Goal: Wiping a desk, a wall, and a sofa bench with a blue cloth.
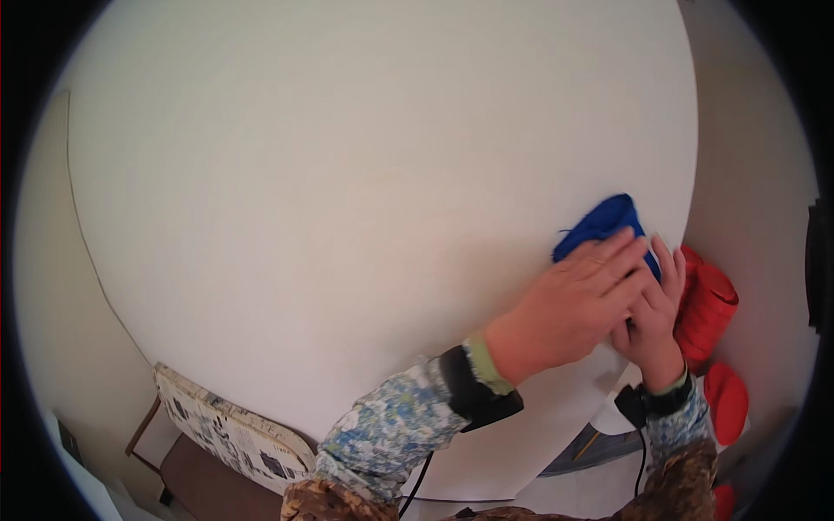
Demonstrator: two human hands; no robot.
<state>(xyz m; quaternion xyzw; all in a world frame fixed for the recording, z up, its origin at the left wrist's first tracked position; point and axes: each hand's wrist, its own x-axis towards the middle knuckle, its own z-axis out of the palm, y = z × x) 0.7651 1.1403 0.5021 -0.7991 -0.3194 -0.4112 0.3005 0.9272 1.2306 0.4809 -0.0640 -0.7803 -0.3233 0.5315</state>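
My left hand [563,316] reaches across to the right with its fingers lying over a dark blue fabric piece [603,218]. A loose thread sticks out at the cloth's left side. Close against the left hand is my right hand [655,309], with some fingers raised at the cloth's right edge. The overlapping hands hide the lower part of the cloth and the right hand's grip. Beneath them spreads a broad white tabletop [365,195].
Red rolls [707,312] stand beyond the right edge, with another red object [726,404] lower down. A chair with a brown seat [208,478] and a printed backrest [228,430] stands at lower left. A black cable [417,485] runs near my left sleeve.
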